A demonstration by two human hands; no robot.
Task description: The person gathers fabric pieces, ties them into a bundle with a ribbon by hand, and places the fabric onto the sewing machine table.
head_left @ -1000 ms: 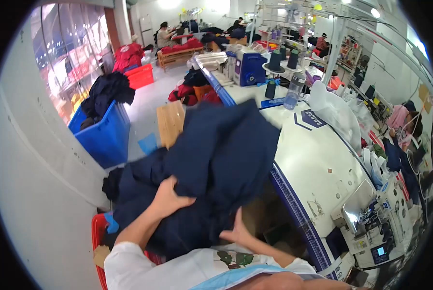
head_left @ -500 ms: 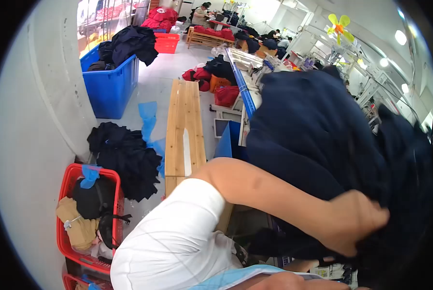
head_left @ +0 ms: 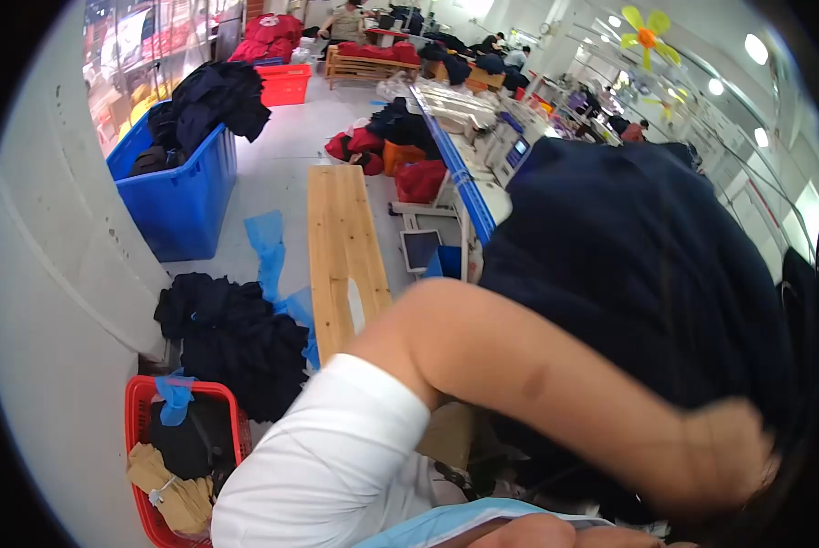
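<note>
From the lower left my left arm, in a white sleeve, reaches across the front of a large mass of navy cloth (head_left: pixel 628 247). My left hand (head_left: pixel 724 452) is at the cloth's lower right edge, smeared by motion. Its fingers look curled closed on the navy cloth, though the fingertips are hidden. The cloth is bulky and raised, and it covers much of the work table behind it. I do not see my right hand. A light blue edge of a mask (head_left: pixel 446 528) shows at the bottom.
A wooden bench (head_left: pixel 341 228) runs ahead on the left. Beside it lie navy garments (head_left: pixel 236 338) on the floor, a red basket (head_left: pixel 140 493) and a blue bin (head_left: pixel 176 205) piled with dark cloth. A sewing machine (head_left: pixel 510 146) stands behind the cloth. People sit farther back.
My left hand has moved right and slightly down along the navy cloth. The cloth has shifted and its outline is rounder. The view has turned slightly, showing more of the sewing machine.
</note>
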